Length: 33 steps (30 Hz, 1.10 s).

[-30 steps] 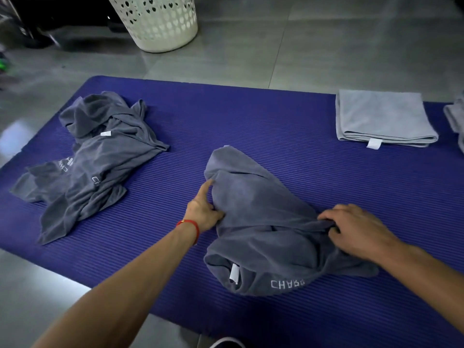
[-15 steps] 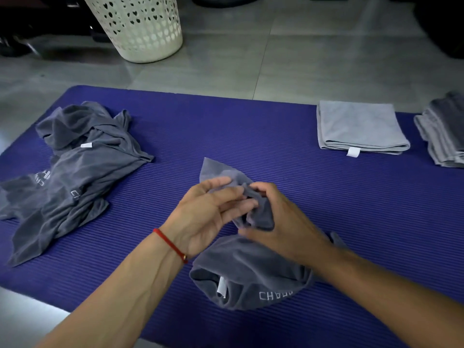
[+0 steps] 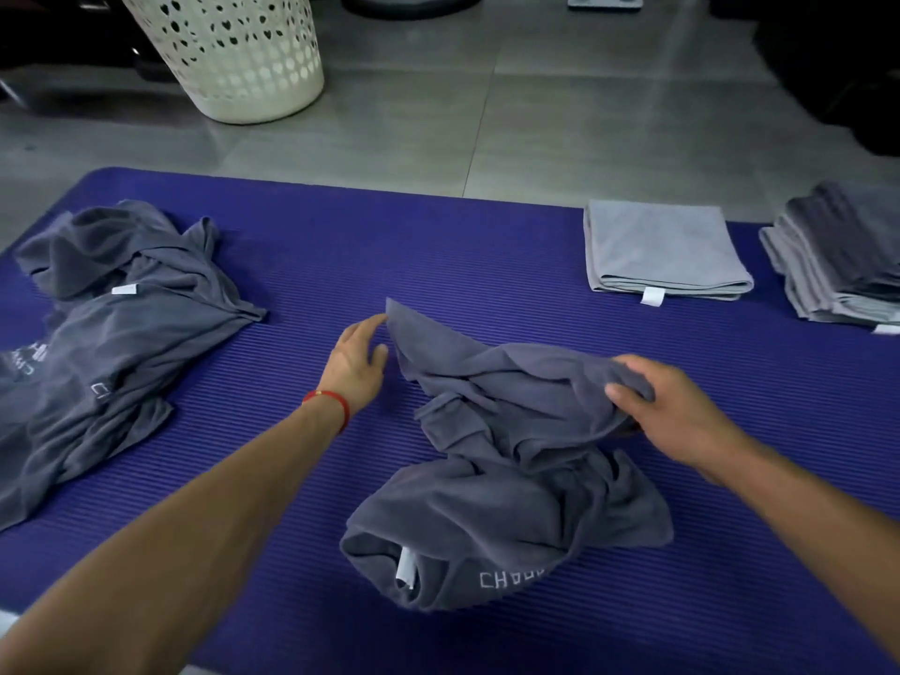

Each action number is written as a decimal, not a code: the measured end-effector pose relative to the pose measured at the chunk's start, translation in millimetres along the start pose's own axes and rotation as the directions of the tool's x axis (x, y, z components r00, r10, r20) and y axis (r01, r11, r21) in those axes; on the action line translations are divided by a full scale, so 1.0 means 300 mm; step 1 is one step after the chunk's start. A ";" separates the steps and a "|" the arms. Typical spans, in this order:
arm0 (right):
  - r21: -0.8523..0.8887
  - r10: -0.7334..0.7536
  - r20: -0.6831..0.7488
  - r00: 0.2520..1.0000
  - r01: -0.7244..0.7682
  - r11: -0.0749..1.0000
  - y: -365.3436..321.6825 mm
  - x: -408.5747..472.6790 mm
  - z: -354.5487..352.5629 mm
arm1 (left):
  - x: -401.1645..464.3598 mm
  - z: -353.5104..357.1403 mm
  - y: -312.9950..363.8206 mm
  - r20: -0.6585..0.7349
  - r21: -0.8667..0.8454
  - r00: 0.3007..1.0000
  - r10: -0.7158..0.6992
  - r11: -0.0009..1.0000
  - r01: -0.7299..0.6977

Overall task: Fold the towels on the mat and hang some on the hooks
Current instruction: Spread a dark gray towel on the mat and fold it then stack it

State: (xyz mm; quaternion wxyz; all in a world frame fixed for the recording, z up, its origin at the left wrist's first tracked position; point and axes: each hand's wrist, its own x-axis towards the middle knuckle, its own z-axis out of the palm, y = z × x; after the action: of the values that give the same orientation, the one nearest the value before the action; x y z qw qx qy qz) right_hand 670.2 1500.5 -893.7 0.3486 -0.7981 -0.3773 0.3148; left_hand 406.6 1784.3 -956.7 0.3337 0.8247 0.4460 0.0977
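A crumpled dark grey towel [image 3: 506, 509] with white lettering lies in the middle of the blue mat [image 3: 487, 255]. My left hand [image 3: 358, 358] pinches its far left corner between fingertips and thumb. My right hand [image 3: 662, 406] grips the towel's upper right edge, thumb under the cloth, holding that edge raised a little off the mat. A pile of crumpled dark grey towels [image 3: 112, 343] lies at the mat's left. A folded light grey towel [image 3: 662, 246] sits at the far right, beside a stack of folded grey towels [image 3: 842, 255] at the frame's edge.
A white perforated laundry basket [image 3: 234, 51] stands on the grey tiled floor [image 3: 535, 114] beyond the mat's far left. Dark objects sit along the top and the right edge of the frame. No hooks are in view.
My hands, together over the towel half a second ago, have moved apart; the left holds one corner, the right has drawn the edge out to the right.
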 end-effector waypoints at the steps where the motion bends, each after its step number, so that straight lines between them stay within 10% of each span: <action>1: 0.014 0.027 0.026 0.999 -0.027 1.000 0.020 -0.014 -0.008 | 0.039 -0.001 0.009 0.056 -0.010 0.998 0.001 1.000 0.000; 5: 0.129 0.125 0.034 0.992 -0.128 0.983 0.077 -0.052 0.001 | 0.158 0.019 0.088 0.214 0.015 0.977 -0.018 1.000 0.015; 17: 0.313 0.391 -0.337 0.857 -0.289 0.905 0.188 -0.117 0.053 | 0.311 0.087 0.115 0.030 -0.311 0.972 -0.233 0.922 0.231; 27: 0.592 0.430 -0.551 0.715 -0.028 0.806 0.097 -0.035 -0.277 | 0.212 -0.137 0.374 -0.211 -0.487 0.961 0.177 0.834 -0.260; 33: 0.371 0.187 -0.769 0.611 0.188 0.910 -0.094 -0.086 -0.525 | 0.175 -0.301 0.655 -0.479 -0.390 0.822 0.306 0.765 -0.512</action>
State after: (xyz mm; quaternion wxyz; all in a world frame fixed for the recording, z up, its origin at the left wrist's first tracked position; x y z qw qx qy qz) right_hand 766.8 1442.4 -777.2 0.6401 -0.7606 -0.1086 0.0029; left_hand 527.5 1793.6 -770.2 0.4113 0.7506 0.2662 0.4434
